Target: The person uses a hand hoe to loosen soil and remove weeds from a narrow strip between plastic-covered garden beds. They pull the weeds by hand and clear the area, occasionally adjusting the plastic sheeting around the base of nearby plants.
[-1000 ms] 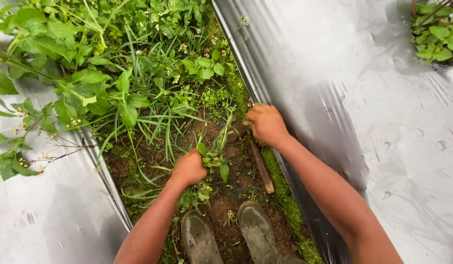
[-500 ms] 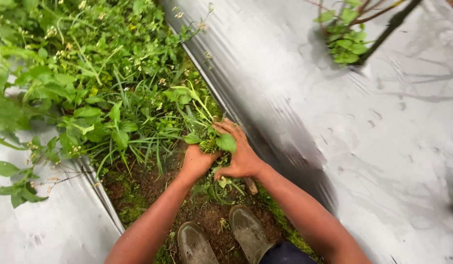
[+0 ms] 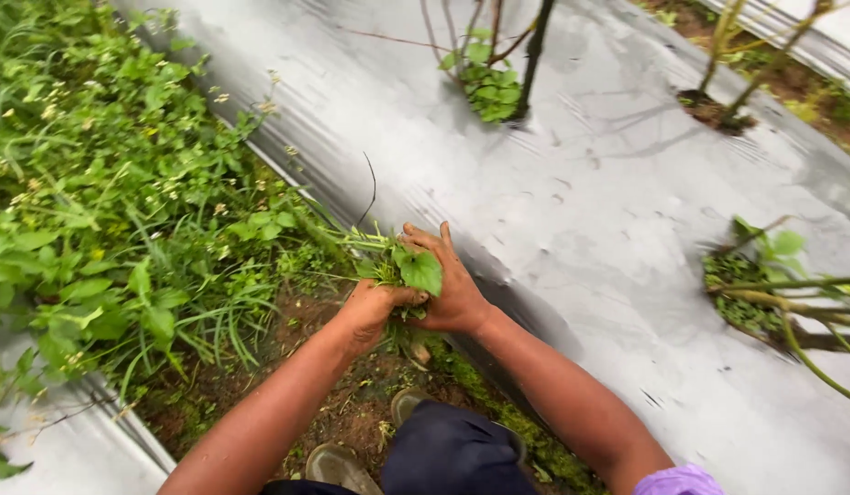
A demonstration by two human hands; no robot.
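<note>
Left hand (image 3: 368, 310) and right hand (image 3: 451, 286) press together, clutching a weed bunch (image 3: 399, 268) over the soil strip (image 3: 344, 403) beside silver sheeting (image 3: 572, 211).

two hands (image 3: 416, 298), one weed bunch (image 3: 399, 266), two boots (image 3: 338, 466)

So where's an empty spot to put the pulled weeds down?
The grey plastic sheet is bare right of the hands, between the leafy plant at the top and the stemmy plant at the right edge. The soil strip by the boots is partly bare. Left of the weeds in both hands it is crowded with greenery.
</note>
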